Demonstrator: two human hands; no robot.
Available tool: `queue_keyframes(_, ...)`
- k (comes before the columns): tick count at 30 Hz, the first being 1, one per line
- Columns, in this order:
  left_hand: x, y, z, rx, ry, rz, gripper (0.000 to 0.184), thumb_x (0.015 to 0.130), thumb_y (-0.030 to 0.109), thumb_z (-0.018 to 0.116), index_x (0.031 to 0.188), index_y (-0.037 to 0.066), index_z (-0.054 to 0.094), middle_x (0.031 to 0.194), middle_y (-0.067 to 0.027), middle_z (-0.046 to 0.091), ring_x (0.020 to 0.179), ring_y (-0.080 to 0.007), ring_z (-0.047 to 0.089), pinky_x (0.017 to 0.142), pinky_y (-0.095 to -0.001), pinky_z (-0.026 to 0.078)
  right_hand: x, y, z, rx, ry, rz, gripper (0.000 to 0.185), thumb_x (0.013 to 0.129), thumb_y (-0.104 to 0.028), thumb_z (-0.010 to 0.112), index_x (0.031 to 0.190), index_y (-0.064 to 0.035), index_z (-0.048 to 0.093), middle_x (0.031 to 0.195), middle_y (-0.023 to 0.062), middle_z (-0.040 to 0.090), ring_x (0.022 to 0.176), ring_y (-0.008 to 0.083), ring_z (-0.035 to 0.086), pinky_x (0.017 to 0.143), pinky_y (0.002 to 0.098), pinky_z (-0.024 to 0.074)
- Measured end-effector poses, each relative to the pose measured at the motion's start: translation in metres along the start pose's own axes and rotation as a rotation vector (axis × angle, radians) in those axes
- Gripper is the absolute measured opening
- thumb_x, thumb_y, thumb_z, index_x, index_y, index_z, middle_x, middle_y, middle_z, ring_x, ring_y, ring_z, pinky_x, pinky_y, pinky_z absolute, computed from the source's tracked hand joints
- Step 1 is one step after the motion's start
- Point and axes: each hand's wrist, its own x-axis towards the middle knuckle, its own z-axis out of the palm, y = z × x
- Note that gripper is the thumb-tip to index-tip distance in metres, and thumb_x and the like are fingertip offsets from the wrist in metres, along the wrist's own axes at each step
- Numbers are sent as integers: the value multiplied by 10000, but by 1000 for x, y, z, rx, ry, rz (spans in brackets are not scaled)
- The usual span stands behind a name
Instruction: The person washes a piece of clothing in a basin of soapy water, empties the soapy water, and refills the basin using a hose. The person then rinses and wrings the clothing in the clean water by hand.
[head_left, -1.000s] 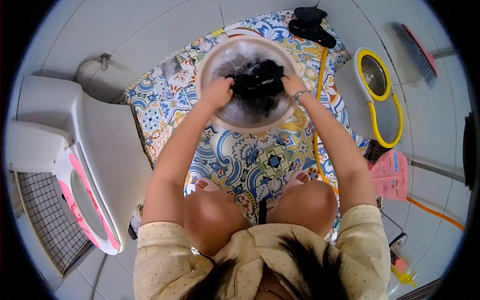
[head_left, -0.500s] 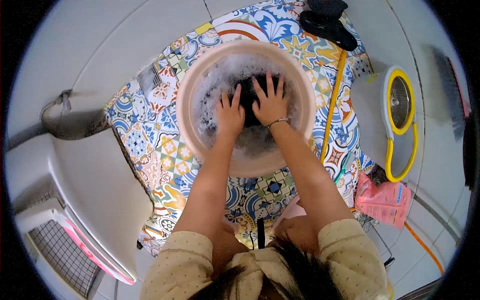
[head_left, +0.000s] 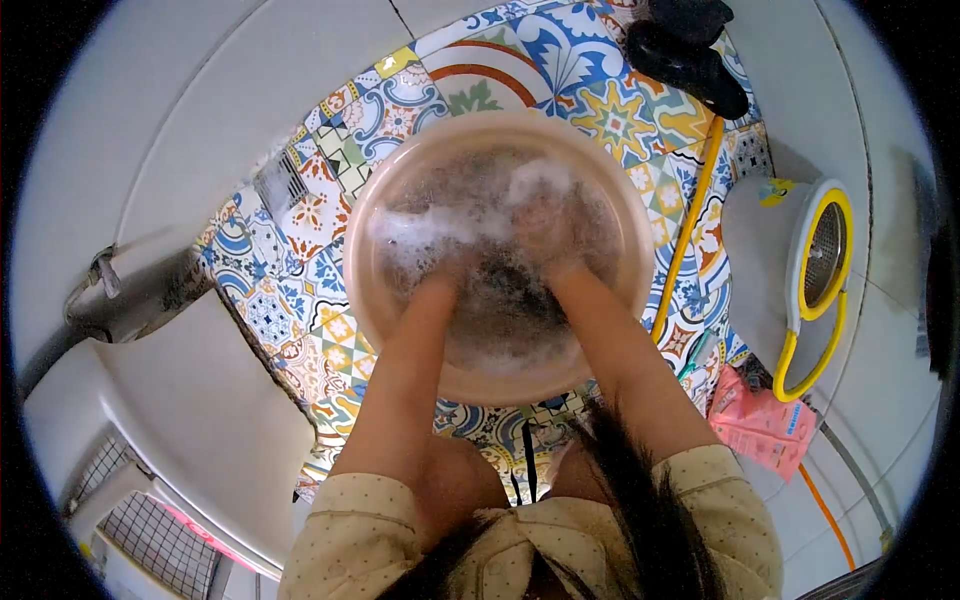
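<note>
A beige basin (head_left: 497, 389) of cloudy, sudsy water stands on the patterned floor. Dark fabric (head_left: 512, 298) shows dimly beneath the surface near the middle; its shape is blurred by water and foam. Both my arms reach down into the basin. My left hand (head_left: 441, 277) is sunk past the wrist on the left side, its fingers hidden by suds. To the right, my right hand (head_left: 548, 238) is also under water, seen only faintly through the foam (head_left: 540, 180). Whether either hand grips the fabric is hidden.
A yellow stick (head_left: 690, 225) lies right of the basin, with black footwear (head_left: 688, 65) at its far end. A grey mop bucket (head_left: 765, 245) with yellow trim and a pink packet (head_left: 762, 425) are at the right. A pale plastic seat-like piece (head_left: 200, 400) stands left.
Both hands, spread on the black fabric at the surface before, have gone down under the water. The fabric has sunk with them, and foam has shifted over the right hand.
</note>
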Motion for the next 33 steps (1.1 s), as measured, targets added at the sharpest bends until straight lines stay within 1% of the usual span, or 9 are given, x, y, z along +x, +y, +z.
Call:
queue_keyframes(4, 7, 0, 0, 11, 30, 1, 448, 834, 192, 524, 1269, 138, 435, 1229, -185, 468, 1141, -373, 438, 973, -490, 343, -6, -49, -24, -844, -66, -80, 489, 822, -267, 548, 1293, -164, 464, 1308, 53, 468, 1182, 248, 449, 971, 401, 393)
queue_keyframes(12, 6, 21, -57, 75, -215, -103, 401, 821, 173, 540, 1209, 94, 480, 1186, -151, 505, 1128, -349, 457, 971, -462, 361, -24, -83, -45, -608, 137, -120, 490, 786, -177, 578, 1266, -171, 476, 1367, 110, 384, 1282, 325, 311, 986, 461, 382)
queue_keyframes(17, -52, 33, -83, -71, 165, 109, 318, 802, 152, 576, 1114, 115, 529, 1123, -128, 546, 1073, -327, 508, 900, -499, 405, -81, -123, -58, -706, 225, -106, 436, 793, -105, 547, 1222, -163, 496, 1343, 107, 400, 1293, 305, 310, 938, 473, 429)
queue_keyframes(20, -77, 40, -102, 24, -181, 131, 263, 793, 168, 602, 1046, 131, 543, 1063, -104, 573, 1028, -308, 542, 788, -508, 454, -107, -125, -76, -761, -66, -8, 414, 781, -63, 538, 1189, -86, 466, 1356, 118, 396, 1289, 321, 308, 952, 442, 402)
queue_keyframes(24, -103, 42, -146, -2, -364, 426, 252, 783, 136, 604, 1027, 119, 544, 956, -109, 602, 910, -321, 595, 720, -444, 481, -126, -135, -85, -829, -205, 116, 359, 792, -97, 548, 1146, -70, 501, 1138, 147, 574, 1113, 342, 499, 874, 435, 456)
queue_keyframes(27, -108, 36, -192, -55, -253, 331, 244, 802, 157, 586, 1032, 97, 536, 993, -145, 612, 871, -349, 605, 743, -445, 481, -131, -129, -92, -811, -103, 139, 256, 800, -188, 577, 992, -24, 619, 938, 152, 655, 858, 347, 628, 772, 449, 490)
queue_keyframes(30, -112, 29, -230, -245, 67, 267, 315, 809, 194, 587, 1095, 66, 549, 1032, -187, 601, 955, -361, 573, 823, -435, 459, -129, -156, -119, -565, 114, 65, 222, 831, -195, 526, 925, -51, 667, 996, 177, 646, 895, 331, 627, 751, 424, 507)
queue_keyframes(32, -109, 32, -249, -331, 379, 267, 339, 812, 225, 590, 1109, 65, 554, 1018, -182, 610, 937, -361, 583, 799, -427, 471, -121, -181, -144, -486, 140, -85, 266, 817, -182, 548, 1030, -49, 634, 954, 161, 660, 844, 312, 635, 741, 401, 507)
queue_keyframes(33, -107, 39, -269, -380, 397, 261, 328, 808, 211, 590, 1090, 45, 562, 1019, -193, 608, 949, -365, 576, 810, -420, 463, -142, -227, -163, -73, 92, 55, 285, 819, -148, 544, 1073, -37, 606, 1002, 150, 647, 853, 290, 629, 745, 378, 508)
